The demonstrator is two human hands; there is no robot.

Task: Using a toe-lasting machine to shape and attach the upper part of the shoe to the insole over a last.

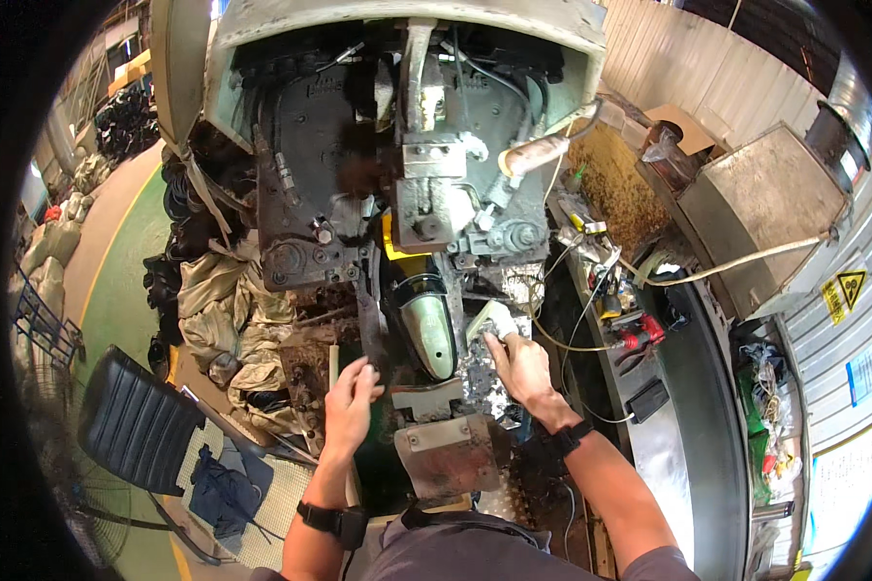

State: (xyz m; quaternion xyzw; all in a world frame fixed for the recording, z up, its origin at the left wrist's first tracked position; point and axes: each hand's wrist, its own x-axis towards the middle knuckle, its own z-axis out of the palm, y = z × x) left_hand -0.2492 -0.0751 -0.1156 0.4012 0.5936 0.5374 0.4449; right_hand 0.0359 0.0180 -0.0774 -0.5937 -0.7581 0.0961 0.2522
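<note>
In front of me a green shoe last point(428, 334) with a dark upper part sits in the machine point(436, 198), its toe end pointing toward me. Yellow material point(397, 237) shows behind it. My right hand point(525, 370), just right of the last, grips a pale whitish piece point(492, 320) whose kind I cannot make out. My left hand point(351, 399) is raised to the left of the last, apart from it, fingers loosely curled with the tips apart. Nothing shows in it. A rusty metal plate point(446, 455) lies below the last, between my forearms.
At right a bench holds a red-and-black tool point(641, 334), a small black box point(647, 399) and cables. A wooden-coloured handle point(533, 155) juts from the machine. At left stand a black chair point(136, 416) and piled beige sacks point(228, 320). A metal cabinet point(761, 203) is farther right.
</note>
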